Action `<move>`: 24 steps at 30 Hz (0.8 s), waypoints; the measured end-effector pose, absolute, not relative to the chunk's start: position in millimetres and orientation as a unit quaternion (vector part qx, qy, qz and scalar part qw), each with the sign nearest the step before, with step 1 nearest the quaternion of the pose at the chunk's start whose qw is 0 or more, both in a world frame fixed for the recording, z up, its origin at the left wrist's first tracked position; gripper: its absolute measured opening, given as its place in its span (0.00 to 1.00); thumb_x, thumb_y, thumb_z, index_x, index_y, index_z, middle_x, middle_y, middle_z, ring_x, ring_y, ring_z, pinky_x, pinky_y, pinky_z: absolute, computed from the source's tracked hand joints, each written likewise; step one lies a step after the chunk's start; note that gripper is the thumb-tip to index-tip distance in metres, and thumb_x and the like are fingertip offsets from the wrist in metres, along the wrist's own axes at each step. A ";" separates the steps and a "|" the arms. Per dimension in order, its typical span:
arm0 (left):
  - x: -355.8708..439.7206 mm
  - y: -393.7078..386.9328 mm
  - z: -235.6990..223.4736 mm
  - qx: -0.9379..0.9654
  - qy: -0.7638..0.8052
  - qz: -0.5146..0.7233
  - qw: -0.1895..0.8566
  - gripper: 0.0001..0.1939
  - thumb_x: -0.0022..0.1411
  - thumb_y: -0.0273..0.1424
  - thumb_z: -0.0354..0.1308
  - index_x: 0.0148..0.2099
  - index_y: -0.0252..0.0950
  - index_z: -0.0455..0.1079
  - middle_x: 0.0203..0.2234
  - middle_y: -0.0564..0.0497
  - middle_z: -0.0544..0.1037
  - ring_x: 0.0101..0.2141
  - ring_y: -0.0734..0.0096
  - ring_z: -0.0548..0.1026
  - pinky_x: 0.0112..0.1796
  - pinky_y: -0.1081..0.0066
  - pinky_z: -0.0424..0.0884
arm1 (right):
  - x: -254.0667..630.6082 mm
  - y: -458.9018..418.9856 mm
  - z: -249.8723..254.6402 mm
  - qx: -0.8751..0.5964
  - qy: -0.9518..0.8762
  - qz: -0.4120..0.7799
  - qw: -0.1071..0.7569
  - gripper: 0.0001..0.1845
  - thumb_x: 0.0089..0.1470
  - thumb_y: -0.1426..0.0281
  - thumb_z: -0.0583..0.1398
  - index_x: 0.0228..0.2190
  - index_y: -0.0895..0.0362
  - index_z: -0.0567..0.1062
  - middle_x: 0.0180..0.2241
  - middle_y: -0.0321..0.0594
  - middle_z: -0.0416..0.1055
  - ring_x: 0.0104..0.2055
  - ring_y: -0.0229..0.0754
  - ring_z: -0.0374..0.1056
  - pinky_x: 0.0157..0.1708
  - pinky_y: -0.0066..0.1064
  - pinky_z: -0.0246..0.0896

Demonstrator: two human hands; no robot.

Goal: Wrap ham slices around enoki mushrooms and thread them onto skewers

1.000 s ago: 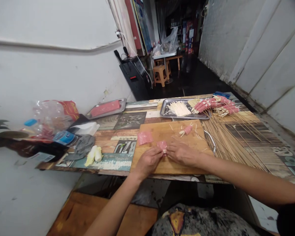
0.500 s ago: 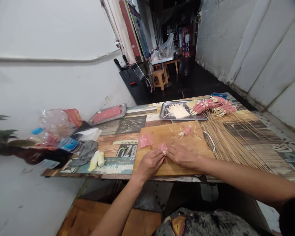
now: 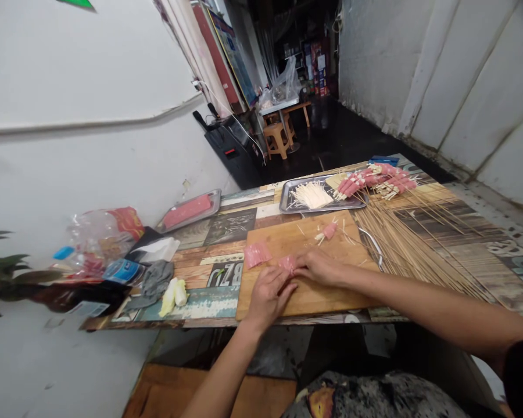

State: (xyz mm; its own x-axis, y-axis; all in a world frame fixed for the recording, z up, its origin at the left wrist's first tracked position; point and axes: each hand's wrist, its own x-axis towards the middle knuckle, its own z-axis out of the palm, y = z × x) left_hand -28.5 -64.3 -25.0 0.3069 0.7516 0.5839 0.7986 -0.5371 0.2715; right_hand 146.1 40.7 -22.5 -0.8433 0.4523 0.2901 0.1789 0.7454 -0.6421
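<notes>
On the wooden cutting board (image 3: 348,290), a thin slice of pink meat (image 3: 286,264) lies between my two hands. My left hand (image 3: 265,296) holds its near left edge with bent fingers, the thumb lower down. From the right, my right hand (image 3: 317,267) has its fingertips closed on the slice's right edge. What is under the fingers is hidden. Left of them lies a flat meat slice (image 3: 257,254). Farther back on the board sits a meat roll (image 3: 330,230) with pale enoki stems sticking out.
Behind the board, a metal tray (image 3: 283,203) holds enoki mushrooms (image 3: 311,196) and skewered meat rolls (image 3: 353,184). Bamboo skewers (image 3: 401,244) spread to the right. At left are a tray of meat (image 3: 187,210), cabbage pieces (image 3: 174,297), a grey cloth (image 3: 156,281) and a dark bottle (image 3: 82,297).
My right fingers have shifted onto the meat slice's edge. My left thumb now sits farther from its fingers. The view has tilted slightly.
</notes>
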 end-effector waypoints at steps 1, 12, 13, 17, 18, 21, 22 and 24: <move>-27.5 -63.8 -25.8 -0.804 -0.485 -0.342 0.038 0.10 0.64 0.29 0.59 0.48 0.36 0.74 0.36 0.46 0.80 0.37 0.65 0.75 0.40 0.64 0.73 | 146.6 42.7 -21.4 -0.180 -0.907 0.318 0.210 0.07 0.56 0.74 0.62 0.29 0.60 0.81 0.32 0.43 0.78 0.32 0.39 0.70 0.33 0.27 0.59; -33.2 -50.9 -22.9 -0.743 -0.556 -0.349 -0.135 0.06 0.63 0.31 0.61 0.37 0.40 0.80 0.30 0.49 0.81 0.31 0.70 0.75 0.34 0.71 0.71 | 144.8 45.1 1.2 -0.217 -0.924 0.279 0.147 0.06 0.55 0.75 0.63 0.28 0.61 0.80 0.26 0.39 0.75 0.28 0.36 0.65 0.29 0.26 0.53; -33.6 -50.1 -21.9 -0.736 -0.560 -0.345 -0.157 0.07 0.63 0.31 0.61 0.37 0.41 0.81 0.31 0.49 0.81 0.32 0.70 0.76 0.35 0.71 0.71 | 145.7 40.0 1.6 -0.216 -0.935 0.228 0.167 0.08 0.57 0.74 0.61 0.29 0.62 0.80 0.28 0.40 0.75 0.30 0.37 0.65 0.30 0.28 0.53; -33.6 -47.8 -18.1 -0.720 -0.576 -0.341 -0.183 0.08 0.63 0.32 0.60 0.36 0.41 0.81 0.33 0.49 0.82 0.33 0.69 0.76 0.36 0.71 0.72 | 152.6 17.0 -4.6 -0.154 -0.956 0.063 0.241 0.14 0.65 0.72 0.52 0.37 0.62 0.77 0.35 0.45 0.73 0.39 0.42 0.64 0.38 0.34 0.57; -33.7 -47.2 -17.1 -0.715 -0.581 -0.343 -0.183 0.08 0.63 0.32 0.60 0.36 0.40 0.81 0.32 0.49 0.82 0.33 0.69 0.77 0.36 0.70 0.72 | 154.3 13.6 -7.4 -0.125 -0.960 0.031 0.248 0.16 0.66 0.72 0.50 0.38 0.62 0.77 0.37 0.45 0.73 0.40 0.42 0.63 0.40 0.35 0.57; -35.0 -44.6 -14.1 -0.708 -0.588 -0.338 -0.198 0.08 0.62 0.32 0.61 0.33 0.40 0.81 0.30 0.49 0.82 0.33 0.68 0.78 0.37 0.70 0.73 | 156.7 13.7 -15.4 -0.060 -0.961 -0.071 0.262 0.18 0.67 0.74 0.47 0.37 0.62 0.76 0.37 0.45 0.72 0.40 0.42 0.63 0.41 0.36 0.58; -35.8 -43.5 -13.2 -0.709 -0.587 -0.332 -0.206 0.07 0.61 0.32 0.62 0.33 0.39 0.81 0.29 0.50 0.82 0.32 0.68 0.78 0.37 0.69 0.74 | 156.6 16.5 -17.4 -0.050 -0.959 -0.091 0.262 0.18 0.67 0.74 0.47 0.37 0.62 0.76 0.37 0.45 0.72 0.40 0.42 0.63 0.41 0.37 0.58; -37.4 -41.3 -12.2 -0.709 -0.586 -0.324 -0.221 0.07 0.60 0.32 0.62 0.32 0.39 0.81 0.29 0.50 0.83 0.31 0.68 0.79 0.36 0.70 0.74 | 155.8 24.0 -20.0 -0.035 -0.962 -0.109 0.250 0.18 0.67 0.74 0.47 0.36 0.62 0.76 0.36 0.44 0.71 0.39 0.42 0.62 0.40 0.37 0.57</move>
